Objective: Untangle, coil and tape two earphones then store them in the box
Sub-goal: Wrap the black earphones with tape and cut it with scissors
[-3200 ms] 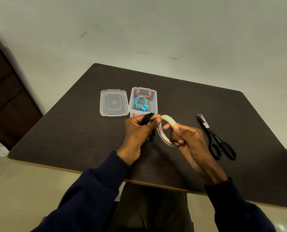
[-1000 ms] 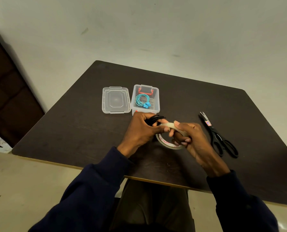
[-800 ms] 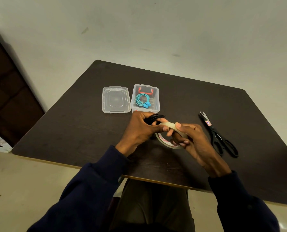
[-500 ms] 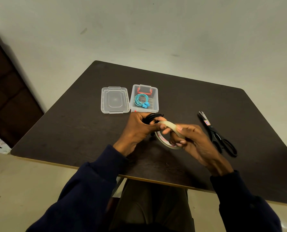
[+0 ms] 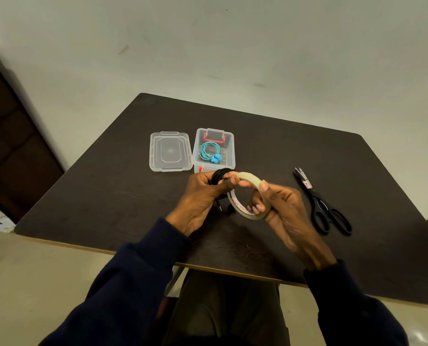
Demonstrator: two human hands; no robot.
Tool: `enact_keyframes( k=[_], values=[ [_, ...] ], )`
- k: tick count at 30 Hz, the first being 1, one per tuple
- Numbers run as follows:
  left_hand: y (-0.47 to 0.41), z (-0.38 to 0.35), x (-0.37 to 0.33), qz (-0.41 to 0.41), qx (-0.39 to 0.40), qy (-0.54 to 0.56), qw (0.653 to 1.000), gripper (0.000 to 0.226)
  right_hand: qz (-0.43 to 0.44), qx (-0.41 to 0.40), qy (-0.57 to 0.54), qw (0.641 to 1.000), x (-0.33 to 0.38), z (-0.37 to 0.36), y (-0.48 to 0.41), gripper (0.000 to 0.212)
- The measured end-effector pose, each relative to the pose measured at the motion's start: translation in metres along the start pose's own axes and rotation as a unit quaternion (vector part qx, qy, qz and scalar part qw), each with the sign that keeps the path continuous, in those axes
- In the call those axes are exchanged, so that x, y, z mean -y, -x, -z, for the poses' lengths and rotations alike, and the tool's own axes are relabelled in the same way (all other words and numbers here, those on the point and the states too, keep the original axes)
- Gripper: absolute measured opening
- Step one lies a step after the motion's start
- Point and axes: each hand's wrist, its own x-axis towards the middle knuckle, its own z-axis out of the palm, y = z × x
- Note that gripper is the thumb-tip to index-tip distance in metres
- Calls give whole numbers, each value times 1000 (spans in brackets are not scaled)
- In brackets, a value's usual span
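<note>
- Where the dark table (image 5: 103, 196) begins on the left, a clear lid (image 5: 170, 151) lies flat on it, just beside the box.
- Right of the lid stands the open clear box (image 5: 195, 156), with a red clasp at its far end. The blue earphone (image 5: 209, 152) lies coiled inside it.
- Nearer the person, the left hand (image 5: 200, 198) is raised in front of the box. Its grip is closed round the black earphone (image 5: 219, 174), a coil bunched between thumb and fingers, and the plug hangs below the hand.
- The left thumb tip touches the top of the tape roll (image 5: 249, 178), which stands on edge between the two hands, above the table.
- The right hand (image 5: 282, 208) has its grip on the roll, thumb on the outer band and fingers curled through the hole.
- Black scissors (image 5: 320, 206) lie closed on the table further right, blades pointing away from the person, apart from the right hand.
</note>
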Motion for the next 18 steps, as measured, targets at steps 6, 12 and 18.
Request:
enact_keyframes(
  k=[6,12,18],
  values=[
    [-1,0,-2,-15,-43,-1,999,34,115,-92,166,975,5,-2,3,41],
    [1,0,-5,-39,-43,-52,997,31,126,-85,217,964,6,-4,2,40],
    [3,2,-4,-48,7,-128,991,25,123,3,286,950,10,-5,-2,30]
  ],
)
